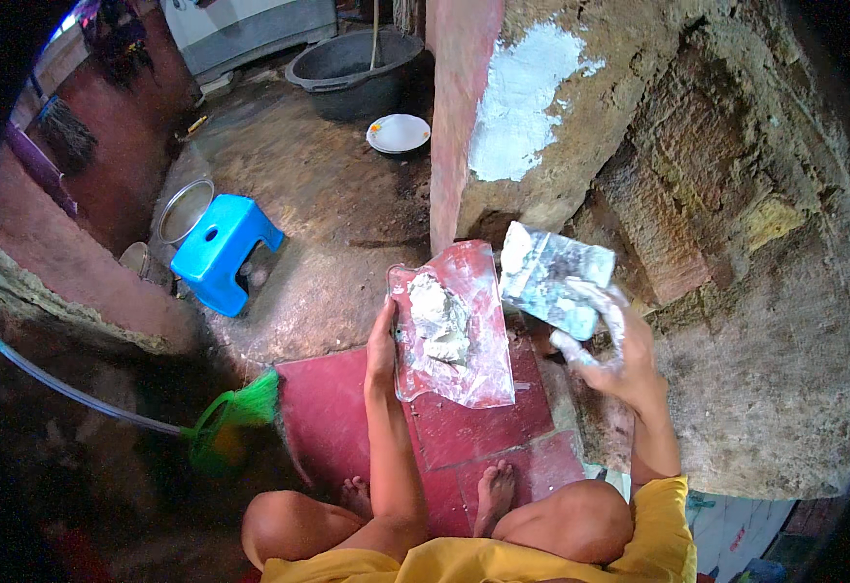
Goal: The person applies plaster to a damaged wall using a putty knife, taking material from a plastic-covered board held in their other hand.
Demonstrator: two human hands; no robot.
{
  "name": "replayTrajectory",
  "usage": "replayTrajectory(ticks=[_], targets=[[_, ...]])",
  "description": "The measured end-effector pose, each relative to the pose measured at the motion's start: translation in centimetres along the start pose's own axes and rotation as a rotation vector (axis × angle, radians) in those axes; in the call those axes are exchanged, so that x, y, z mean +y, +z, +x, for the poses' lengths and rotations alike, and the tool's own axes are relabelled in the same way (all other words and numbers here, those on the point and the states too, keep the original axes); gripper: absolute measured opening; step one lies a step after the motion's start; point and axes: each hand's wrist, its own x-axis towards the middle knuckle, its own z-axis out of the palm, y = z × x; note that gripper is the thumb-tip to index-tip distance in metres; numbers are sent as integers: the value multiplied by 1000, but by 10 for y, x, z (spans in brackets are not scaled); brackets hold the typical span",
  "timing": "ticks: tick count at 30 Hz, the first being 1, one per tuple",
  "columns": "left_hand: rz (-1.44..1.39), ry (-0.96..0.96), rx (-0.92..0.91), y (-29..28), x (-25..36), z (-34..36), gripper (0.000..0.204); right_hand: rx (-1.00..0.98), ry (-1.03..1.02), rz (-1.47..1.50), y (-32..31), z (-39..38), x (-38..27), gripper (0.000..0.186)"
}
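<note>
My left hand grips the left edge of a reddish board that is smeared with white paste and carries a lumpy white heap of it. In my right hand, whose fingers are coated white, is a flat rectangular spreading tool with pale paste on its face, held just right of the board. Beyond them, a bright white patch covers part of the rough wall.
A blue plastic stool and a round metal tray stand at left, near a green broom. A dark tub and white plate lie farther back. Red tiles surround my feet; rough masonry rises at right.
</note>
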Motion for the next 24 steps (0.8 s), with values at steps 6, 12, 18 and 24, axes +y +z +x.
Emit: replayTrajectory(ticks=[6,12,18,24], targets=[[-7,-36,-39,6,1,-1,40,247,-173,-259,-38,11,12,47],[-9,-11,-72,10,-4,5,43,652,159,66,-44,86,-9,15],[-93,-71,-162,23,6,-3,43,532,329,260,-58,116,29,15],[-131,-110,-197,31,13,-7,43,516,385,118,-54,128,56,18]])
